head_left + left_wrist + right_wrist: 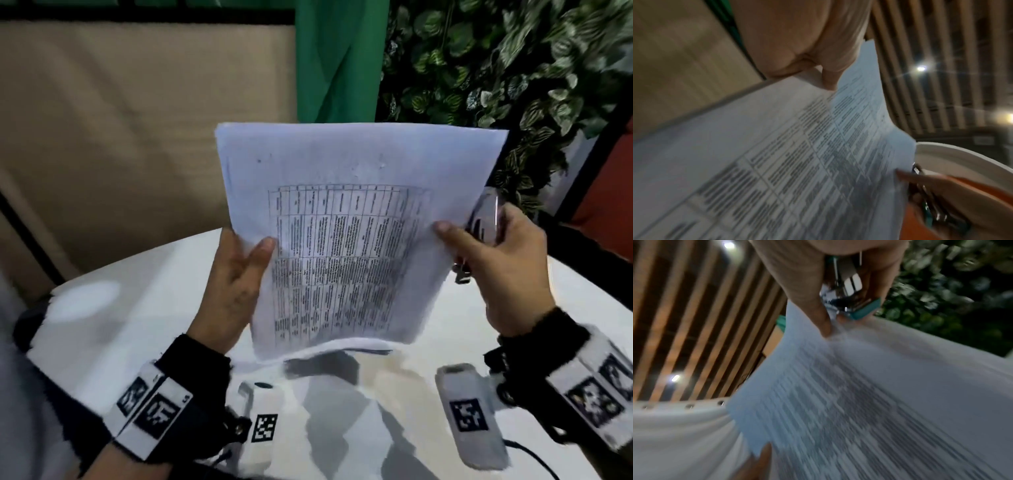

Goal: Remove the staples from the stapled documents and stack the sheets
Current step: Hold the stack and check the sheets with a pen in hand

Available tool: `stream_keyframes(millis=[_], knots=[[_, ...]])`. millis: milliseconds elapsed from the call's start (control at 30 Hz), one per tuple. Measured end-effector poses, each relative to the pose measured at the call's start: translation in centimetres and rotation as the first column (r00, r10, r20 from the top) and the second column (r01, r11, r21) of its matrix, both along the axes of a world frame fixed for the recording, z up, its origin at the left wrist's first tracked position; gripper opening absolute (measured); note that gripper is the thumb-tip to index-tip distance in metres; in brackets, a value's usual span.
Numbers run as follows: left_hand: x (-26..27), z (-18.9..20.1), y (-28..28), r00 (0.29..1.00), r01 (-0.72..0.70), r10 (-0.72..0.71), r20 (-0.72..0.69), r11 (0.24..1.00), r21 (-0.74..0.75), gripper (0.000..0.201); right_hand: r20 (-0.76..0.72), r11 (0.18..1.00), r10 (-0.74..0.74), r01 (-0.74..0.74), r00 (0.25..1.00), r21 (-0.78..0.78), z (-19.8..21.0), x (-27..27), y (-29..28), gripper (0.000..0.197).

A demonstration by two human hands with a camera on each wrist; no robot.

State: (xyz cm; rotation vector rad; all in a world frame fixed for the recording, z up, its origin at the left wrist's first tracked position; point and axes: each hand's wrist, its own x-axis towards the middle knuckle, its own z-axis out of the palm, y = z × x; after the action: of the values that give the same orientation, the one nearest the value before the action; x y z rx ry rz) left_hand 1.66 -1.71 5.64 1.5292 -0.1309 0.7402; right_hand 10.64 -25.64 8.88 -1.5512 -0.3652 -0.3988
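Showing teal on the staple remover (851,295), R wrist view only. Document (349,240) raised betw. hands: left hand (236,277) pinches L edge, right hand (496,260) pinches R edge, also grips remover.

Two hands up: left hand (236,284), right hand (496,263). One printed document (349,240), one staple remover (486,219), one white table (144,329).

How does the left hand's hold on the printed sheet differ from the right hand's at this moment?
The left hand holds only the printed sheet; the right hand also holds a teal and metal stapler tool. The left hand grips the sheet's left edge, the right hand its right edge. Both have a thumb on the printed face and keep the sheet lifted above the white table.
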Motion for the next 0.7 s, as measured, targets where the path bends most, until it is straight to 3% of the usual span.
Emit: stream_keyframes(millis=[67, 133, 233, 300, 433, 467, 567, 700], knots=[[0.0, -0.2, -0.6, 0.999, -0.028, 0.027, 0.033, 0.999, 0.039, 0.034, 0.09, 0.983, -0.17, 0.175, 0.981, -0.056, -1.0, -1.6, 0.2, 0.026], [-0.2, -1.2, -0.9, 0.999, -0.054, 0.054, 0.001, 0.998, 0.042, 0.024, 0.013, 0.979, -0.196, 0.196, 0.981, -0.054, -2.5, -2.4, 0.4, 0.033], [-0.9, -3.2, -0.6, 0.994, -0.06, 0.06, -0.089, 0.998, 0.006, 0.019, -0.207, 0.992, 0.019, 0.008, 0.978, 0.129, -3.7, -2.6, 0.9, 0.028], [-1.4, -3.5, 0.0, 0.99, -0.05, 0.05, -0.129, 0.999, 0.004, 0.029, -0.311, 0.963, 0.21, -0.141, 0.927, 0.23, -3.7, -2.6, 0.8, 0.029], [-1.9, -0.6, 0.0, 0.997, -0.076, 0.074, -0.037, 0.995, -0.067, 0.054, -0.274, 0.891, 0.4, -0.3, 0.875, 0.341, -1.6, -2.1, 0.4, 0.064], [-1.7, 0.6, -0.3, 0.997, -0.075, 0.076, 0.003, 0.991, -0.112, 0.055, -0.255, 0.889, 0.401, -0.307, 0.88, 0.34, -1.1, -2.0, 0.3, 0.057], [-1.2, 3.9, -1.3, 0.99, -0.122, 0.134, 0.034, 0.962, -0.244, 0.044, -0.209, 0.892, 0.377, -0.294, 0.902, 0.343, 0.0, -2.0, 0.9, 0.012], [-0.6, 5.4, -2.9, 0.98, -0.188, 0.197, -0.006, 0.925, -0.329, 0.036, -0.164, 0.918, 0.254, -0.184, 0.953, 0.351, -0.7, -2.8, 1.9, 0.014]])
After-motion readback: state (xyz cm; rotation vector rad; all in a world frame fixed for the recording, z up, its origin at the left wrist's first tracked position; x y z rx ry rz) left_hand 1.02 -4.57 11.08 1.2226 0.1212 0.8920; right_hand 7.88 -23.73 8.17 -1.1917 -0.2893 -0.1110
